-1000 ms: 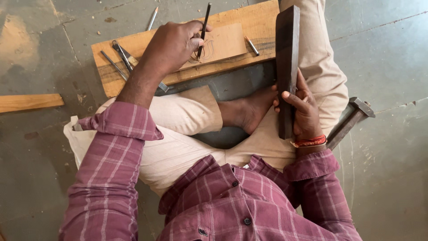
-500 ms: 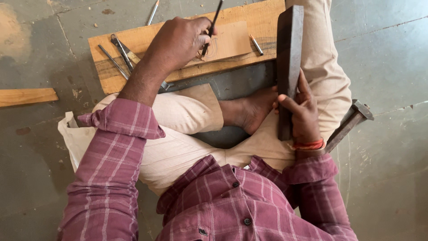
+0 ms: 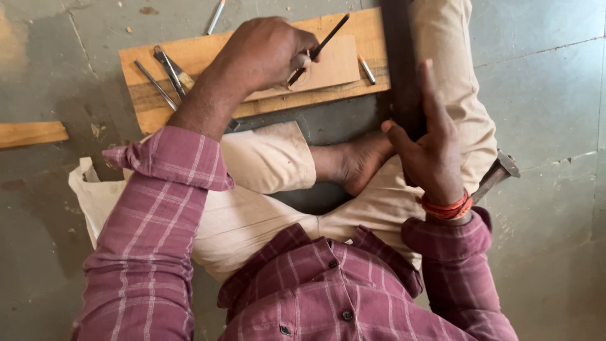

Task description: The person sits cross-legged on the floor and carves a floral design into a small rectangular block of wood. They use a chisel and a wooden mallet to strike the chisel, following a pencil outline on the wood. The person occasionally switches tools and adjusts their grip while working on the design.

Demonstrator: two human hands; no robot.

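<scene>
**Plank count and grip check**

Plank [image 3: 189, 60] lay flat on the grey floor [image 3: 555, 95] ahead of the seated person's crossed legs: one big light-wood board. One thinner wood sheet [image 3: 334, 63] sat on top of it, right of centre. One dark wood bar [image 3: 398, 63] stood along the right leg, its top end out of frame. One more wood strip [image 3: 31, 132] lay on the floor at far left, well apart.

Small tools: three slim metal ones [image 3: 165, 72] lay on the plank's left end, one short one [image 3: 367, 68] near its right end, one [image 3: 216, 16] on the floor beyond the plank. One hammer-like head [image 3: 499, 170] showed beside the right thigh.

Grip: left hand [image 3: 262, 53] was closed around one black pencil [image 3: 319, 49], tip down on the thin sheet. Right hand [image 3: 432, 142] was mostly open, fingers straight and flat against the dark bar, thumb hooked toward its lower end; steadying, not clamping. One red band [image 3: 447, 208] sat on that wrist.
</scene>
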